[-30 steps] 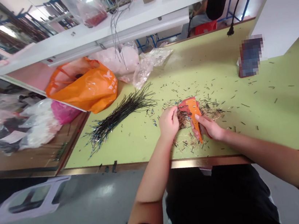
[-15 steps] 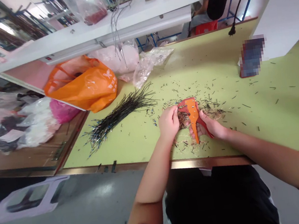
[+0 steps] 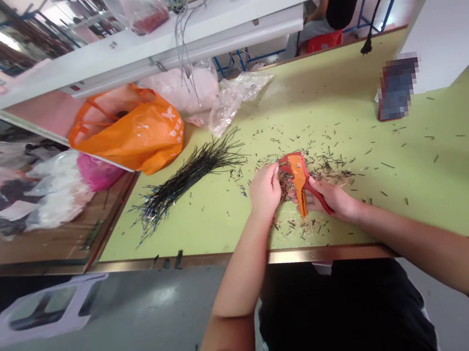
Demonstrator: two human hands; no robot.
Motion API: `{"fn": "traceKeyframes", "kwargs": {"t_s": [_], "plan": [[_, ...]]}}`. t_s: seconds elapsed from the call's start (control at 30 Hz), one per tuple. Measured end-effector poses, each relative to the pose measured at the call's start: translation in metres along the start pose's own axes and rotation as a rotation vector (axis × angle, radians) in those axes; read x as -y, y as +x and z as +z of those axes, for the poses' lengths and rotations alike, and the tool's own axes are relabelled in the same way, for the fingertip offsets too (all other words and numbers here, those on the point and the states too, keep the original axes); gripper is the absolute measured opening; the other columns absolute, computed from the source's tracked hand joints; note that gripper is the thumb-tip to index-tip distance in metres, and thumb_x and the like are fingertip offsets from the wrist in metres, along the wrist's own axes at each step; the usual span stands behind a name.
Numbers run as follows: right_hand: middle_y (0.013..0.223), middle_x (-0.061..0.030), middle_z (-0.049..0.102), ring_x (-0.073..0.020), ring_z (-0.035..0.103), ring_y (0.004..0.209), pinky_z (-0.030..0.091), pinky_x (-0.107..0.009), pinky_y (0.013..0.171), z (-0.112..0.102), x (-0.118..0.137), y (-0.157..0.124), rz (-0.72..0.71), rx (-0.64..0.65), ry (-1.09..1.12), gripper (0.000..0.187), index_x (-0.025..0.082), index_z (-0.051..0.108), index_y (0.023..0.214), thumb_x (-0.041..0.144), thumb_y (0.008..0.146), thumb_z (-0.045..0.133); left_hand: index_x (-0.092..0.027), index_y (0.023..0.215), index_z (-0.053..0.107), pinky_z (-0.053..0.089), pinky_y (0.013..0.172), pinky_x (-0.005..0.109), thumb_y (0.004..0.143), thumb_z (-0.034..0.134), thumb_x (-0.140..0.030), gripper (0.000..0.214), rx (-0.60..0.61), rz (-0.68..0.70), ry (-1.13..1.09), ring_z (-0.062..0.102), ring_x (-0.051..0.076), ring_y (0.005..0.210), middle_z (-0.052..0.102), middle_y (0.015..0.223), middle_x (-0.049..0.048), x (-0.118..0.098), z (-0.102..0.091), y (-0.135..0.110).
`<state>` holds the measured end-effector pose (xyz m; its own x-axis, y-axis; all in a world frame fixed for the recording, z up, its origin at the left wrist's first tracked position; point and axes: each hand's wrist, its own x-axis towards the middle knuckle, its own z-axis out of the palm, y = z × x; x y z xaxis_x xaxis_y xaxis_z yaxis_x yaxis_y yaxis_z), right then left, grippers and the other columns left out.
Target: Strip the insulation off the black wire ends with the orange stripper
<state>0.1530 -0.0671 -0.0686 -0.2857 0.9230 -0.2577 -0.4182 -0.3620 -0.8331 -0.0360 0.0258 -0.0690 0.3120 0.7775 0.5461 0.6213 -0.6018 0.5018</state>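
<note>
My left hand [image 3: 265, 191] pinches a small bunch of wires [image 3: 286, 183], whose ends go into the jaws of an orange-and-red wire stripper [image 3: 300, 184]. My right hand [image 3: 329, 198] is closed around the stripper's red handles. Both hands are close together over the table, with the stripper between them. The hands and tool partly hide the wires' cut ends. Short cut wire pieces and insulation bits [image 3: 323, 165] lie scattered around the hands. A long bundle of black wires [image 3: 187, 180] lies on the table to the left of my left hand.
The green worktop [image 3: 337, 98] has a metal front edge. Beyond it stand an orange plastic bag [image 3: 134, 134], a clear bag [image 3: 229, 104] and a white shelf [image 3: 182, 41]. A blurred dark object [image 3: 396, 89] lies at the far right. A seated person [image 3: 334, 12] is behind the shelf.
My right hand has turned the stripper more edge-on, with its red handles now showing. The view has shifted slightly. The left hand and wire bundle stay about where they were.
</note>
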Motion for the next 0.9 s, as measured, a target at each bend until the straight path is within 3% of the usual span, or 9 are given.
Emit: {"fn": "traceKeyframes", "kwargs": {"t_s": [0.1, 0.3, 0.53, 0.9], "plan": [[0.110, -0.0122, 0.081, -0.0276, 0.078, 0.101, 0.065, -0.044, 0.090, 0.000, -0.002, 0.001, -0.017, -0.017, -0.030, 0.054, 0.022, 0.072, 0.118, 0.070, 0.101, 0.057, -0.020, 0.111, 0.074, 0.058, 0.085, 0.037, 0.114, 0.039, -0.040, 0.040, -0.001, 0.000, -0.014, 0.075, 0.023, 0.094, 0.080, 0.103, 0.0104, 0.000, 0.000, 0.000], [0.110, -0.0094, 0.078, -0.0224, 0.076, 0.096, 0.064, -0.042, 0.091, -0.002, 0.003, -0.002, -0.064, 0.046, -0.084, 0.048, 0.020, 0.072, 0.118, 0.057, 0.089, 0.083, -0.020, 0.110, 0.074, 0.057, 0.086, 0.036, 0.114, 0.039, -0.041, 0.041, -0.027, 0.023, -0.045, 0.074, 0.021, 0.092, 0.078, 0.100, 0.0094, -0.003, -0.003, -0.001], [0.092, -0.0021, 0.071, -0.0173, 0.070, 0.082, 0.061, -0.035, 0.078, 0.001, 0.009, -0.005, -0.078, 0.108, 0.022, 0.040, 0.020, 0.070, 0.107, 0.051, 0.087, 0.086, -0.019, 0.111, 0.074, 0.059, 0.087, 0.038, 0.114, 0.038, -0.044, 0.043, -0.065, 0.037, -0.077, 0.075, 0.023, 0.095, 0.078, 0.102, 0.0114, -0.004, -0.004, -0.002], [0.070, 0.0023, 0.060, -0.0153, 0.056, 0.063, 0.049, -0.031, 0.063, 0.014, 0.011, -0.011, -0.133, 0.144, 0.062, 0.044, 0.021, 0.065, 0.094, 0.061, 0.089, 0.080, -0.021, 0.106, 0.072, 0.060, 0.084, 0.036, 0.114, 0.039, -0.047, 0.043, -0.092, 0.006, -0.153, 0.074, 0.021, 0.090, 0.078, 0.099, 0.0085, -0.006, -0.004, -0.003]]}}
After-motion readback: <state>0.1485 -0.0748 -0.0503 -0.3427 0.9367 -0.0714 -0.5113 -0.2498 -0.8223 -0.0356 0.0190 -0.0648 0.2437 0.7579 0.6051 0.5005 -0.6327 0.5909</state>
